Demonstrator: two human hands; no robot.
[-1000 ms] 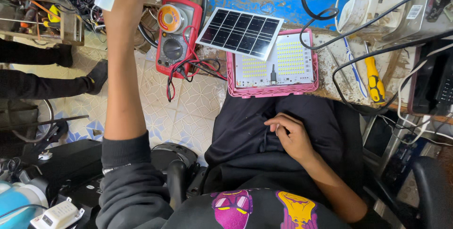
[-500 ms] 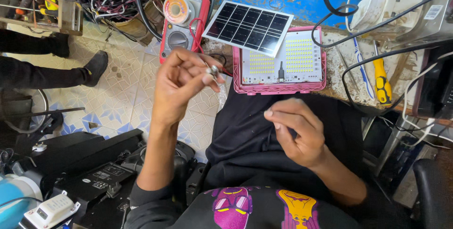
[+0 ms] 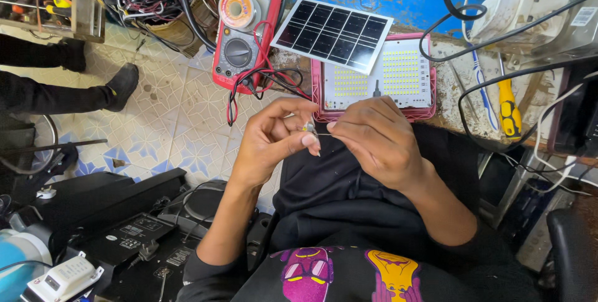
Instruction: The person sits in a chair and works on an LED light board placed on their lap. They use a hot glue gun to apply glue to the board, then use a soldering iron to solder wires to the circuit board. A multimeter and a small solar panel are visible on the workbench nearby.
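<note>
Both hands pinch a tiny part at frame centre.
Left hand (image 3: pixel 274 137) and right hand (image 3: pixel 374 137) grip the part (image 3: pixel 309 129); it looks light and fragile, best held by its thin leads.

I'm looking at an electronics repair workshop. A red multimeter (image 3: pixel 240 34), solar panel (image 3: pixel 332 33), LED board (image 3: pixel 391 78) and tangled wires (image 3: pixel 140 3) crowd the bench.

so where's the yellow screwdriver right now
In the head view the yellow screwdriver lies on the bench at far right, just right of the pink LED panel, among black cables.
</note>
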